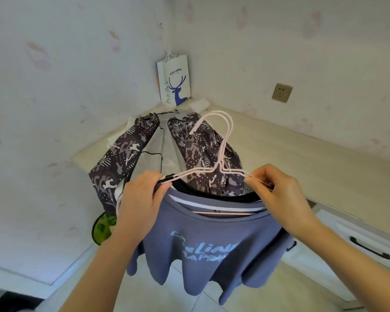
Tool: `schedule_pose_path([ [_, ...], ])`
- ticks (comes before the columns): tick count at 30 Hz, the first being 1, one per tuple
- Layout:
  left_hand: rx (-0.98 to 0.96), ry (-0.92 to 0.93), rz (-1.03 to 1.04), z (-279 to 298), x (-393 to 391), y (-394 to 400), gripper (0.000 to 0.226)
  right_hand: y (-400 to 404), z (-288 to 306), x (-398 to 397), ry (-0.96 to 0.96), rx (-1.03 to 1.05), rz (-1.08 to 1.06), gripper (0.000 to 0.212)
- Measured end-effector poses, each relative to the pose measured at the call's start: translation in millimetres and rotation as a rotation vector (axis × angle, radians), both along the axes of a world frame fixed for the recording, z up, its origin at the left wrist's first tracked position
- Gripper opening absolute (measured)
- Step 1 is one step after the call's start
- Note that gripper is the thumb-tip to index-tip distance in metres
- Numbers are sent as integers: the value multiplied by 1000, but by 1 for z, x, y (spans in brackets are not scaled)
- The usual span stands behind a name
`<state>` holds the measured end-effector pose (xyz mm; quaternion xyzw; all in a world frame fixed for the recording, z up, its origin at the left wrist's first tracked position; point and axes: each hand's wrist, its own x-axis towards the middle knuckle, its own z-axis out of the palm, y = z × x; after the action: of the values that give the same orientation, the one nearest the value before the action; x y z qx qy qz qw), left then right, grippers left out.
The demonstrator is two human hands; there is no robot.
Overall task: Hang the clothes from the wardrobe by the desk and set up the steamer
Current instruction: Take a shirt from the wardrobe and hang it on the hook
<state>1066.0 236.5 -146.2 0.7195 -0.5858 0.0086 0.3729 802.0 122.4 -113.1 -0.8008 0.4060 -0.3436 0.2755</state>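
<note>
Over the desk corner: you hold a bundle of pale pink wire hangers (214, 154) with a blue-grey printed T-shirt (209, 239) and a dark garment behind it, in the air above the floor, just short of the desk (302, 149)
Left hand (142, 199): fingers curled round the left shoulder end of the hangers and the shirt's neckline, by a small black clip
Patterned garment (126, 152): dark deer-print cloth, draped over something upright at the desk corner; what carries it is hidden
Hangers: their long axis runs left to right between your hands, nearly level; the hooks rise up and away from you, with open ends curling left toward the wall corner
T-shirt: collar up, print facing you, hem hanging down
Right hand (277, 197): thumb and fingertips pinch the right wire ends, seemingly separating one hanger
Step, as I judge it: free one hanger at a time; keep the others gripped so the shirts do not slide off
Next move: bring the hook to whatever rail you use, with the open end leading
Paper bag (176, 84): stands in the far corner, well apart
Wall socket (282, 93): right wall, likely useful for the steamer, which is not visible
</note>
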Motion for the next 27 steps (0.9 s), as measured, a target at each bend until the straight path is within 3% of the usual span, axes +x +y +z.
schedule_pose_path([
  [6, 8, -41, 87, 9, 28, -24, 33, -37, 4, 35, 50, -47, 26, 7],
  [10, -24, -23, 135, 21, 50, -46, 31, -73, 1, 36, 193, -115, 24, 44],
  [13, -39, -3, 157, 35, 70, -77, 27, -106, -4, 42, 320, -294, -25, 39],
  [17, -39, -16, 163, 56, 91, -117, 24, -150, 1, 65, 252, -403, -67, 20],
  [27, -32, -44, 238, 95, 139, -196, 23, -247, 36, 121, 132, -441, -58, 30],
])
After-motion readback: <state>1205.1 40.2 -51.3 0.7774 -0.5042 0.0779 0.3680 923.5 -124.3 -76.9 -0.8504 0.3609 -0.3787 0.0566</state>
